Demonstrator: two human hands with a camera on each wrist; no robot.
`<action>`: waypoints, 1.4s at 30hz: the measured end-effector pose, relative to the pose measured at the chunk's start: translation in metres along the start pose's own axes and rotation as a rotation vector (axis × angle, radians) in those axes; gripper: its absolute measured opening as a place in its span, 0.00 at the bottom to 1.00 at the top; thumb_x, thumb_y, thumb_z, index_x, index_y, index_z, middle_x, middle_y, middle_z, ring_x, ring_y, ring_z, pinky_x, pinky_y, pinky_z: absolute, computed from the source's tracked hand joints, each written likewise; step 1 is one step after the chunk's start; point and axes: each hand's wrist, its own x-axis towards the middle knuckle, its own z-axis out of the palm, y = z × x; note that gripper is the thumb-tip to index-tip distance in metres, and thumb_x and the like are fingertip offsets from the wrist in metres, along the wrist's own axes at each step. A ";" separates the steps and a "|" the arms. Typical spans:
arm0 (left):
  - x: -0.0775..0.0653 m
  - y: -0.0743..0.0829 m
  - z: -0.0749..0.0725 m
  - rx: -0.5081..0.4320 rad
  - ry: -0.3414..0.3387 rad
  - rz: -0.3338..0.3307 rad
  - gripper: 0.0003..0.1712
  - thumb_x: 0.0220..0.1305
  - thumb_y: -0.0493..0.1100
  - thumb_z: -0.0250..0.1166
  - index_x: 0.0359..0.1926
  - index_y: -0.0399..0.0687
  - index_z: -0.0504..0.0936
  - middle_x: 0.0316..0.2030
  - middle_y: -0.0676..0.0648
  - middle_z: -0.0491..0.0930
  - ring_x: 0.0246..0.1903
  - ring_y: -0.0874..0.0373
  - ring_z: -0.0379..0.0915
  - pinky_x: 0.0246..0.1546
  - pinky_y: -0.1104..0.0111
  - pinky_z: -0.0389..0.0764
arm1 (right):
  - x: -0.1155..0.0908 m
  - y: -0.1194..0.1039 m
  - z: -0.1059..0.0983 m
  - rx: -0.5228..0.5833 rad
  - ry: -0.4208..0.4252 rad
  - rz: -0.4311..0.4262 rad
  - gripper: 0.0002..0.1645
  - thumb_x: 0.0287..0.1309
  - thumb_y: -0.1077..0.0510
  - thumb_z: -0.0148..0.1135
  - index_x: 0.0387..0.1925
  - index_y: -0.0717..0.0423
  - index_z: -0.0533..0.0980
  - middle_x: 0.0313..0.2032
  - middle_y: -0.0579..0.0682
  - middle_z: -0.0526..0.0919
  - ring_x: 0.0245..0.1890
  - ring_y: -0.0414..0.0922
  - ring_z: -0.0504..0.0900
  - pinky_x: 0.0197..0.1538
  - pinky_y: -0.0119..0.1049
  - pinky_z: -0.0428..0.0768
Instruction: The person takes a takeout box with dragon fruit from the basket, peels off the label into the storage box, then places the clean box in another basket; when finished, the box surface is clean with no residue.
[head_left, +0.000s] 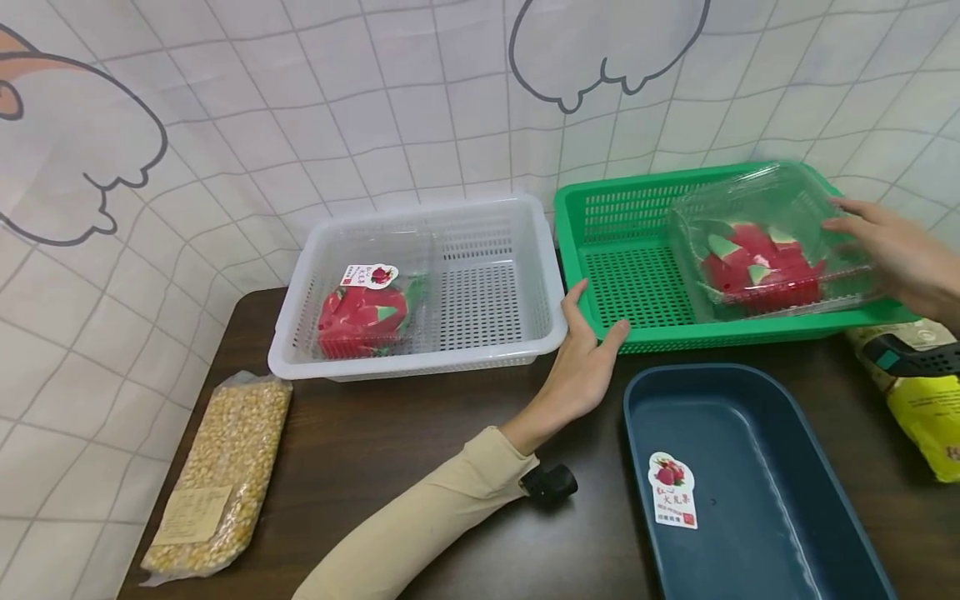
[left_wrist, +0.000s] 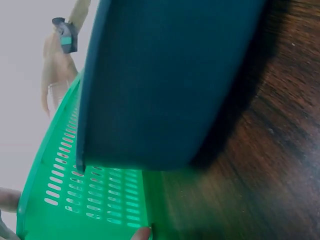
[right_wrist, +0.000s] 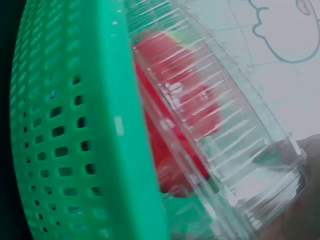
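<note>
My left hand (head_left: 576, 377) grips the front left corner of the green basket (head_left: 637, 340), thumb along the front wall and a finger on the left side. At the basket's right end, my right hand (head_left: 911, 262) holds the right edge of a clear plastic box (head_left: 693, 262). Red dragon fruit (head_left: 761, 262) with green tips shows through the plastic. The box lies partly in the basket, its right end at the rim. In the right wrist view the ribbed wall of the box (right_wrist: 235, 125) rises beside the green rim; the hand's fingers are partly hidden.
A white basket (head_left: 420, 360) stands to the left, holding another clear box of dragon fruit with a label (head_left: 369, 276). In front right is a dark blue tray (head_left: 727, 500) with a loose label (head_left: 672, 490) inside. Bagged corn kernels (head_left: 225, 475) lie left; a yellow bag (head_left: 930, 417) lies right.
</note>
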 end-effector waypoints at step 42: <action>-0.007 0.003 0.006 -0.117 0.042 0.002 0.39 0.81 0.47 0.51 0.83 0.66 0.44 0.83 0.51 0.41 0.81 0.54 0.43 0.77 0.49 0.56 | -0.036 -0.025 0.058 -0.637 0.204 -0.073 0.81 0.53 0.20 0.65 0.80 0.70 0.36 0.67 0.91 0.45 0.63 0.86 0.49 0.55 0.82 0.59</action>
